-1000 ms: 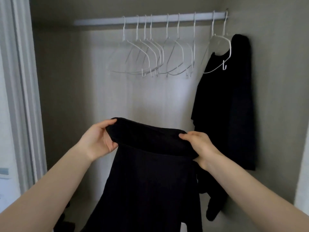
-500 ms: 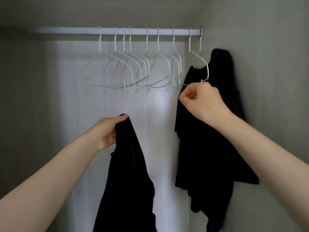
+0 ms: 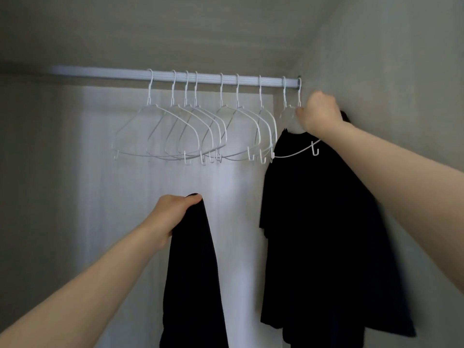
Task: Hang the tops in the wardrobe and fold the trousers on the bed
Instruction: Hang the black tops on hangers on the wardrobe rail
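Note:
My left hand [image 3: 173, 217] grips a black garment [image 3: 190, 272] by its top edge, and the cloth hangs straight down below my fist. My right hand [image 3: 320, 114] is raised to the right end of the white rail [image 3: 200, 77]. Its fingers are curled at the neck of a white wire hanger [image 3: 296, 153], whose lower wire and end hook show under my wrist. A black top [image 3: 313, 234] hangs at that end of the rail, against the right wall, partly behind my right forearm.
Several empty white wire hangers [image 3: 173, 89] hang close together along the rail, left of my right hand. The wardrobe's right wall [image 3: 401, 71] stands just beside the hung top. A pale back panel [image 3: 125, 222] lies behind everything.
My right hand let go of the black garment and rose to the hanger at the rail's right end. The garment now hangs from my left hand alone. My view tilted upward.

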Tool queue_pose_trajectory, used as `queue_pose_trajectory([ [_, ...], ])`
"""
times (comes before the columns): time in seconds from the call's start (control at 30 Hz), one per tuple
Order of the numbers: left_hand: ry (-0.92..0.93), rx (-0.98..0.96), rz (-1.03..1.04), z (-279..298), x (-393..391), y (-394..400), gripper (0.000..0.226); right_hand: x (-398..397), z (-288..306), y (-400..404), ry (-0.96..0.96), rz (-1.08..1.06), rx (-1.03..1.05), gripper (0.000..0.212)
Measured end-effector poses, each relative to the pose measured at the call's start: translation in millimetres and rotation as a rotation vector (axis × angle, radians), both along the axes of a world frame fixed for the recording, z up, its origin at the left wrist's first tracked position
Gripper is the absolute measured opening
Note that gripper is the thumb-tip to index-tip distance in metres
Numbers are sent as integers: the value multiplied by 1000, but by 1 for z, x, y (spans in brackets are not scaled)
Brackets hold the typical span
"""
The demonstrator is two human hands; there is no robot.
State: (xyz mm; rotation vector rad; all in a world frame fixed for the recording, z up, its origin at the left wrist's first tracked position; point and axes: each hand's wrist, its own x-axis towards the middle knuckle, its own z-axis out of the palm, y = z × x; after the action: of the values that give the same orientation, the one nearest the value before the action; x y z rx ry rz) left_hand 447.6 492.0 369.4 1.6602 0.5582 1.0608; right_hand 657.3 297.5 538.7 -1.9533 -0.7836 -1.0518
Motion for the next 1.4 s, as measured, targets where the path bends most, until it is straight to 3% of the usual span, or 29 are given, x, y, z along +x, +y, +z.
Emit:
queue_pose_trajectory([
  [0.13, 68, 81, -5, -1, 0, 3, 29, 15, -1, 7, 293, 129, -30, 36],
  [0.23, 193, 149, -44, -6, -2, -2, 30, 22, -11, 12, 613, 445, 119, 22],
  [0.3, 273, 185, -69, -10, -3, -4, 33, 21, -16, 14, 720, 581, 220, 24],
  [0.43, 326, 192, -63, -13, -3, -9, 31, 16, -13, 14, 689, 612, 327, 15],
  [0.63, 306, 179, -36, -15, -3, -19, 26, 6, -5, -1, 498, 576, 413, 24],
  [0.83, 309, 154, 9, -20, -5, -37, 31, -26, -48, -40, 508, 666, 412, 20],
  [1.07, 187, 54, 123, -25, -11, -69, 37, -71, -108, -103, 622, 815, 333, 18],
  [1.4, 113, -45, 241, -53, -30, -124, 30, -108, -186, -206, 1047, 949, 90, 20],
])
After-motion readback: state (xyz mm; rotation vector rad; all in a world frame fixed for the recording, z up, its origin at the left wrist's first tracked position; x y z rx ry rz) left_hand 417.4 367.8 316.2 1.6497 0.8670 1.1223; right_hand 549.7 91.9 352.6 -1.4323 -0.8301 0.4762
